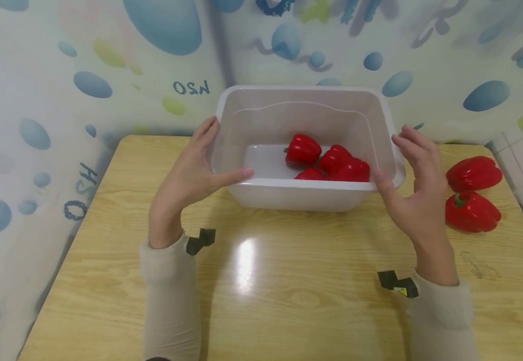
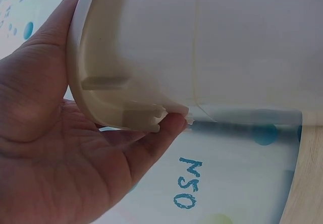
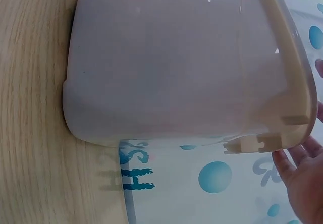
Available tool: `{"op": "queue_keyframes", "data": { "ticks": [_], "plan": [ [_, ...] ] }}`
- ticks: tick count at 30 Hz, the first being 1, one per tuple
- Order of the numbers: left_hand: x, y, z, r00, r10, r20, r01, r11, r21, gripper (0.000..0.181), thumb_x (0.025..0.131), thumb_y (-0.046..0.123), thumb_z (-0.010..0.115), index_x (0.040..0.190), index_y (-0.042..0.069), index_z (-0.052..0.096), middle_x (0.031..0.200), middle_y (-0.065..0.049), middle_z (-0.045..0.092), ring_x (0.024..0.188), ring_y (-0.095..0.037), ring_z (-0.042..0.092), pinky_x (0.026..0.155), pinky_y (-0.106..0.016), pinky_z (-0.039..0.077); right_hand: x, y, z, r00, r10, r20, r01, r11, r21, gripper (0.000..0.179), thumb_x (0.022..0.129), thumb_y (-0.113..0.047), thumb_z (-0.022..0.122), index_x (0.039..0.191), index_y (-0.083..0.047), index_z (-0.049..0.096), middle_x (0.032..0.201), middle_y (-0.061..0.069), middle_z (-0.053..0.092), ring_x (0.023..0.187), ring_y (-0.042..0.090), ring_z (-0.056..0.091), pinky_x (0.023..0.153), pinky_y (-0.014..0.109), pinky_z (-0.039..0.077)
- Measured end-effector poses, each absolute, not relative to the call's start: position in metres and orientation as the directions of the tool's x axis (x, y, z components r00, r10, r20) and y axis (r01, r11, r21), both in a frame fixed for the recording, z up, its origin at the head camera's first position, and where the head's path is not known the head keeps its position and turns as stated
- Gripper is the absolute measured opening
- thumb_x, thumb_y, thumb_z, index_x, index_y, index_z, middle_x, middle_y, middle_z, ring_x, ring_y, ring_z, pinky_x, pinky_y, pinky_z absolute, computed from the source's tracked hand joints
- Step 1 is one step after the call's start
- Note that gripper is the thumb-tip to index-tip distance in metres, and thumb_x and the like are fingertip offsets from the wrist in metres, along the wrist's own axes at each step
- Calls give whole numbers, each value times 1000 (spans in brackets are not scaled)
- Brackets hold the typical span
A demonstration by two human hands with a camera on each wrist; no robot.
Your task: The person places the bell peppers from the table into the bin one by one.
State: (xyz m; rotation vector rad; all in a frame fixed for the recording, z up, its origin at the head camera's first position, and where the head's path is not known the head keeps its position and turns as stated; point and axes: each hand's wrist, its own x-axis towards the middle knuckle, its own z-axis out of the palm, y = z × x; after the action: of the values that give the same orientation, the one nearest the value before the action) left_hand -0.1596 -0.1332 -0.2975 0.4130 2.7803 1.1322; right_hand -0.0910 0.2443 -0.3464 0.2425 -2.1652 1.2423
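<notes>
A white plastic bin (image 1: pixel 297 196) stands at the back of the table with several red bell peppers (image 1: pixel 304 149) inside, mostly toward its right end. My left hand (image 1: pixel 188 175) holds its left end, thumb over the front rim and fingers along the side. In the left wrist view, fingertips (image 2: pixel 174 125) curl under the bin's rim. On the opposite end, my right hand (image 1: pixel 423 193) has its thumb at the front right corner and its fingers at the right rim. The right wrist view shows those fingertips (image 3: pixel 282 162) at the rim's underside.
Two more red bell peppers, one behind (image 1: pixel 474 173) and one in front (image 1: pixel 472 211), lie on the wooden table (image 1: pixel 288 301) right of my right hand. A patterned wall (image 1: pixel 261 45) with blue spots rises directly behind the bin.
</notes>
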Motion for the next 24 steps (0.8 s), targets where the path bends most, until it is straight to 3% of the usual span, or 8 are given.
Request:
{"op": "queue_keyframes", "data": {
  "ticks": [7,14,24],
  "plan": [
    [-161,-133,-299,-955,296,6,214,676,705,116,82,54,87,171,21,19,178,11,13,161,-25,28,128,-57,32,-87,248,-352,-794,168,584,-429,526,-735,57,89,-9,74,144,0,61,156,-2,53,146,13,46,120,21,43],
    [-160,-134,-298,-957,289,6,211,682,700,116,82,55,86,171,22,19,178,12,13,161,-25,28,128,-58,32,-81,254,-356,-799,191,570,-434,474,-766,54,90,-3,70,142,5,59,151,-13,54,144,17,47,119,22,45],
    [-160,-134,-297,-956,294,12,217,676,704,116,83,55,86,171,21,19,179,10,13,162,-24,26,130,-56,30,-61,272,-375,-825,242,510,-376,438,-816,48,98,-6,65,145,3,58,154,-5,56,144,18,49,116,17,46]
  ]
}}
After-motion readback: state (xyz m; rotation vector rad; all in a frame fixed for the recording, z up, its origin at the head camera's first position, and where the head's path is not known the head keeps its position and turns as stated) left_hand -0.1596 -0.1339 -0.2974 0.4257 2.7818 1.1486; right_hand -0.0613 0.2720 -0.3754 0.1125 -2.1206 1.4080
